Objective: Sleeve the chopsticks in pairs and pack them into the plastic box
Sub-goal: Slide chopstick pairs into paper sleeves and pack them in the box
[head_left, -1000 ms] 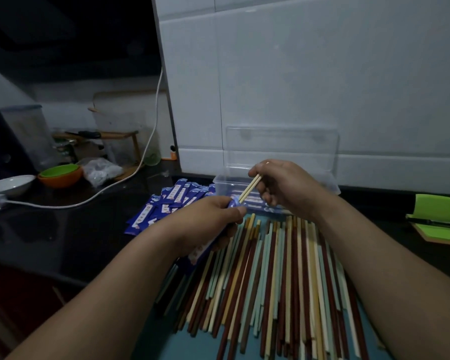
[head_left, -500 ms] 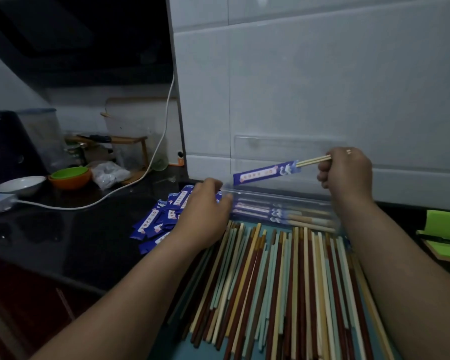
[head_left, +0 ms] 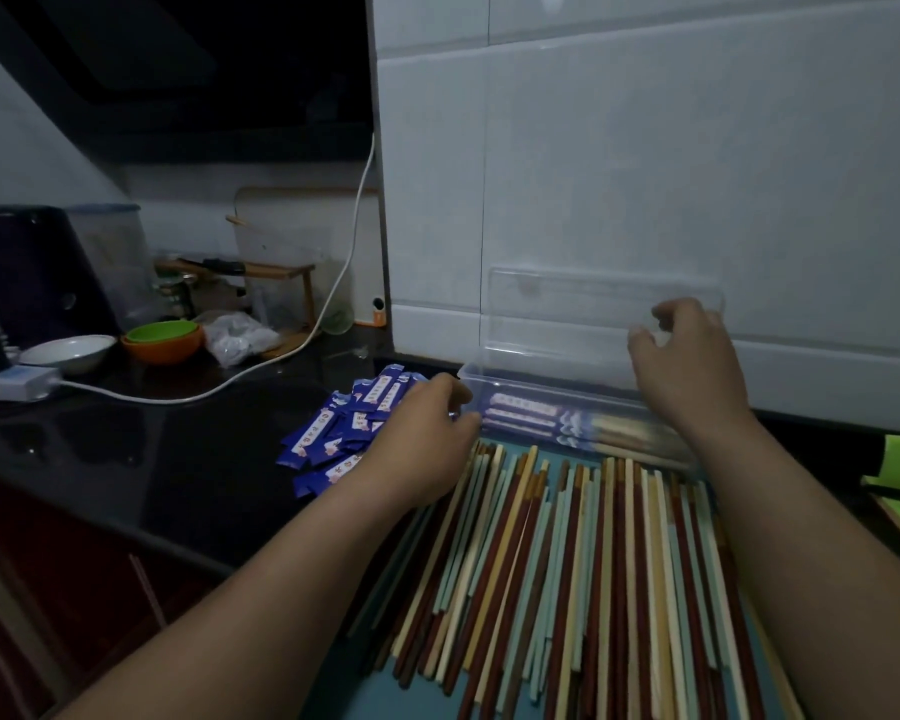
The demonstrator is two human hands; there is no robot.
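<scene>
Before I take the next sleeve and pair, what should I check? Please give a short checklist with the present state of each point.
1. Is the right hand free: ok, it holds nothing above the plastic box.
2. Box open: ok, the lid stands up against the wall.
3. The sleeved pairs lie flat inside: ok.
4. The empty sleeves are in reach: ok, beside the left hand.
5. Left hand grips a sleeve: cannot tell, its fingers are hidden.
6. The loose chopsticks remain: ok, many.
</scene>
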